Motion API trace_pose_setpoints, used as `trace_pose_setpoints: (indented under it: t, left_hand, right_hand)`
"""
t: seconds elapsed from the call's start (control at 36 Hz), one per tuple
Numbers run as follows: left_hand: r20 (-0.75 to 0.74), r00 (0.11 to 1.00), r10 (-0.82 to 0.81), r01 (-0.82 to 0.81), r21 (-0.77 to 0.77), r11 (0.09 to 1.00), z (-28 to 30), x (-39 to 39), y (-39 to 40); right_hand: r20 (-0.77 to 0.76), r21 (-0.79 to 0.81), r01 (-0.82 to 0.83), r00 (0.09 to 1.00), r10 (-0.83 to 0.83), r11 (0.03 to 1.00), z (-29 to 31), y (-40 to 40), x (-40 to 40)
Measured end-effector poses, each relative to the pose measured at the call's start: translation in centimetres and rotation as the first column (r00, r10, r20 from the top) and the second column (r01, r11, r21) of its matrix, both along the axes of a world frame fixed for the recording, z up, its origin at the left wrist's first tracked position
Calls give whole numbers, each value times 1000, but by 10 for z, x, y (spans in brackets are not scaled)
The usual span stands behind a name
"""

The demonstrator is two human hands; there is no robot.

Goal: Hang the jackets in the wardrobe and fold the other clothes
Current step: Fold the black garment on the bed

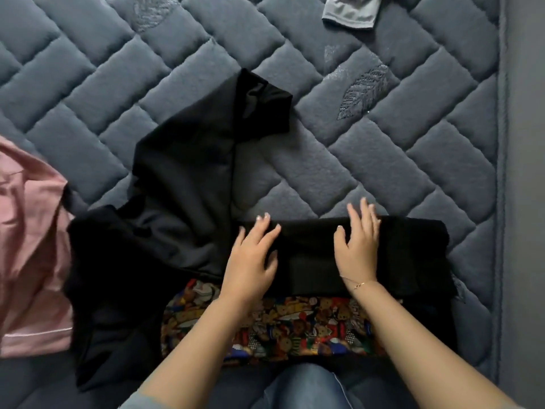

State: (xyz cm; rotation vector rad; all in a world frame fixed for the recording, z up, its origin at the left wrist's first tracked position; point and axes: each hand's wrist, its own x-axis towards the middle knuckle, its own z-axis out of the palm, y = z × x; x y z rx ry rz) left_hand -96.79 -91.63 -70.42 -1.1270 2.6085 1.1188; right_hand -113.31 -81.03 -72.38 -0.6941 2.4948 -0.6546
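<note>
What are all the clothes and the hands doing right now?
Black garment: spread out, right part folded over.
Patterned cloth: flat, partly under the black garment.
Pink garment: loose, unfolded.
Grey garment: crumpled, unfolded.
Left hand: open, flat on the fold.
Right hand: open, flat on the fold.

So the mattress (368, 149) is slate blue-grey all over, quilted in a herringbone brick pattern, with a couple of shimmery silver leaf motifs stitched in around 1 o'clock. The big garment (182, 184) in the middle is plain black, no print, though at 6 o'clock there's a loud panel (283, 329) covered in cartoon teddy bears in red, yellow, brown and blue. Pink cloth (29, 246) at 9 o'clock, satiny. Silver-grey cloth (351, 10) at 12 o'clock. Jeans (300, 385) are mid blue.
</note>
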Motion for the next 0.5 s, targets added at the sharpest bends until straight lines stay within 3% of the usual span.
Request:
trace_pose_setpoints:
  t: [0.06, 0.14, 0.19, 0.25, 0.36, 0.42, 0.5]
  left_hand:
    - [-167, 983, 83, -95, -66, 993, 22, 12, -21]
    - [-235, 933, 272, -333, -283, 899, 44, 42, -56]
    - [-186, 880, 437, -475, -384, 792, 48, 65, -78]
    - [-42, 814, 579, -537, -431, 725, 45, 88, -99]
    - [248, 727, 640, -528, -393, 753, 34, 132, -130]
    - [284, 707, 648, -539, -378, 753, 34, 150, -137]
    - [230, 752, 618, -544, -315, 778, 39, 175, -141]
  right_hand:
    - [71, -137, -48, 996, 58, 989, 8, -35, 7]
    - [295, -206, 9, 954, 53, 978, 14, -100, 16]
    - [531, -158, 89, 847, 9, 983, 14, -148, 22]
    - [663, -118, 100, 748, 3, 988, 11, -191, 30]
    - [809, -92, 242, 583, -69, 966, 9, -246, 50]
    - [869, -64, 398, 473, -145, 915, 10, -255, 55]
    - [973, -30, 571, 205, -107, 821, 26, -248, 62]
